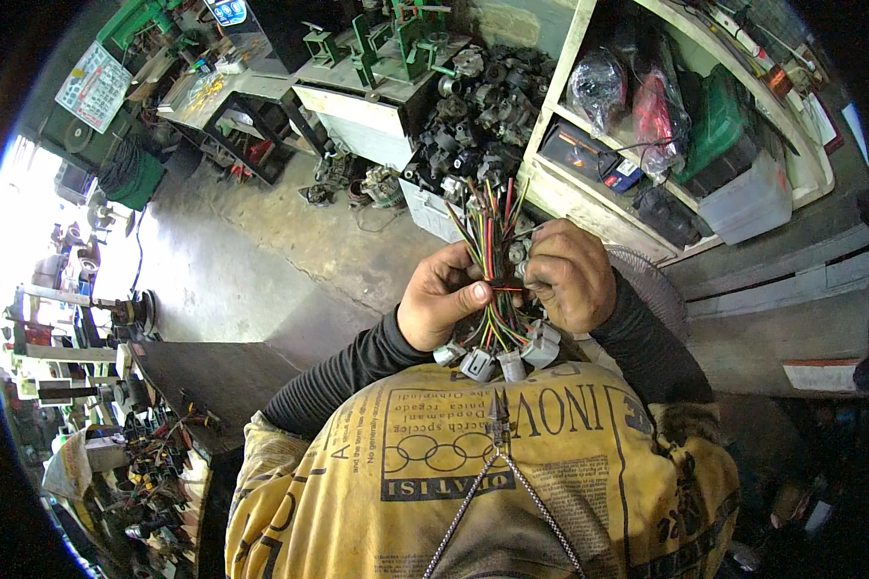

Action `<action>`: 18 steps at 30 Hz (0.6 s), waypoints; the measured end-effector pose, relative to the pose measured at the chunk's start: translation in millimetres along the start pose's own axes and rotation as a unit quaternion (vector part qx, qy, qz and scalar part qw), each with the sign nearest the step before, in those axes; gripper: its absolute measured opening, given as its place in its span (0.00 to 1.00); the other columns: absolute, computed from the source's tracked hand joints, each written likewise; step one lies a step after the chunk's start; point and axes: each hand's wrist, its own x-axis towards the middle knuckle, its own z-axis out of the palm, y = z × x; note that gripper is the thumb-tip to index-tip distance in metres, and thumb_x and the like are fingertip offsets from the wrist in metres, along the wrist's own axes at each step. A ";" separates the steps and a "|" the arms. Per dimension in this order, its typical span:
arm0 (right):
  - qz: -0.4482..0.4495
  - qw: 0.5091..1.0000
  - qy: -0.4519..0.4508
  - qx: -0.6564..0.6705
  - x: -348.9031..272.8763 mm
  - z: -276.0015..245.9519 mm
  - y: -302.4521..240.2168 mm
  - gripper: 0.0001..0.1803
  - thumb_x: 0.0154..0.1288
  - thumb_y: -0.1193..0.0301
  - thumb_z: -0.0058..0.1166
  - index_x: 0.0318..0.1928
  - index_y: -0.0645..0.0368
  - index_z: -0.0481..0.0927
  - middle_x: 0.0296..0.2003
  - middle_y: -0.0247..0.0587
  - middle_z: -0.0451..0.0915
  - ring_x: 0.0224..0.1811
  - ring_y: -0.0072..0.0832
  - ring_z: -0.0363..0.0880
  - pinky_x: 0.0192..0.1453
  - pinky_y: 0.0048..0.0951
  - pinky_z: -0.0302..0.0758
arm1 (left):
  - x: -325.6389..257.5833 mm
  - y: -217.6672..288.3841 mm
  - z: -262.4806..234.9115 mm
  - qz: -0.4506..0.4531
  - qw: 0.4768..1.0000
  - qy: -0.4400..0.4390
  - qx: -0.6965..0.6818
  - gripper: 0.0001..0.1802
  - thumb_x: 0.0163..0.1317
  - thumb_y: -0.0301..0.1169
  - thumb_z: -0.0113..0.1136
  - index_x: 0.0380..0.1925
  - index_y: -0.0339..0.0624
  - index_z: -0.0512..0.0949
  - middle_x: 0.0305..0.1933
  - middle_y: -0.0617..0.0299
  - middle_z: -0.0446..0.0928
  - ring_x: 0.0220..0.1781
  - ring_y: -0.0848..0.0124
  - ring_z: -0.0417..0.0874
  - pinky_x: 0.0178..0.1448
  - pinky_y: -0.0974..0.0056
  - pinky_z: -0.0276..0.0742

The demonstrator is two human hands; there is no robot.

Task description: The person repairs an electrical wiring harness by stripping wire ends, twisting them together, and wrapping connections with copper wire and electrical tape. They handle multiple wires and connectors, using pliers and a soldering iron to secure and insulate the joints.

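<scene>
A bundle of thin wires, in red, green, yellow and black, stands upright in front of my chest. Its cut ends fan out at the top, and several grey plastic connectors hang from the lower end. My left hand grips the bundle from the left, thumb across its front. A narrow red band crosses the wires at mid-height. On the right, my right hand is closed with curled fingers, pinching at the band's outer end; its fingertips are partly hidden.
A brown board juts out at my left, near a heap of tools and parts. Ahead are a workbench, piled metal parts and a white box. A shelf unit with wrapped items stands right, beside a fan guard.
</scene>
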 end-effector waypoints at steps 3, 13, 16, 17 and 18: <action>-0.023 0.999 0.020 -0.019 0.8 1.8 -1.0 0.20 0.38 0.75 0.61 0.36 0.63 0.72 0.29 0.41 0.72 0.30 0.40 0.75 0.28 0.37 0.73 | -1.8 3.8 1.9 0.012 1.000 -0.023 -0.017 0.24 0.62 0.34 0.59 0.53 0.31 0.67 0.47 0.54 0.76 0.46 0.67 0.79 0.53 0.62 0.75; -0.035 0.997 0.058 0.024 4.9 0.5 -3.0 0.20 0.41 0.77 0.65 0.37 0.62 0.72 0.30 0.42 0.74 0.28 0.39 0.76 0.28 0.37 0.74 | -4.2 5.6 10.1 0.037 0.999 -0.006 0.022 0.25 0.65 0.37 0.54 0.56 0.33 0.64 0.50 0.56 0.73 0.51 0.69 0.75 0.56 0.63 0.70; 0.007 0.997 0.066 0.043 10.1 -5.6 -9.6 0.20 0.42 0.78 0.66 0.38 0.63 0.73 0.30 0.43 0.76 0.27 0.39 0.77 0.28 0.36 0.75 | -3.9 5.8 8.9 0.023 0.999 0.001 0.031 0.24 0.66 0.37 0.53 0.56 0.34 0.65 0.50 0.56 0.73 0.50 0.69 0.74 0.56 0.63 0.70; 0.024 0.998 0.045 0.040 10.9 -9.3 -13.8 0.20 0.42 0.78 0.65 0.38 0.63 0.74 0.31 0.44 0.76 0.28 0.38 0.77 0.29 0.35 0.75 | -4.0 5.7 9.0 0.029 0.999 0.004 0.042 0.23 0.66 0.37 0.53 0.55 0.34 0.65 0.49 0.57 0.73 0.50 0.69 0.74 0.56 0.63 0.69; 0.041 0.998 0.026 0.037 11.9 -12.4 -16.9 0.20 0.42 0.78 0.65 0.39 0.64 0.74 0.31 0.44 0.76 0.28 0.38 0.77 0.29 0.35 0.75 | -4.1 5.6 9.6 0.034 0.998 0.007 0.053 0.23 0.66 0.37 0.53 0.55 0.34 0.65 0.49 0.57 0.73 0.50 0.69 0.74 0.56 0.63 0.69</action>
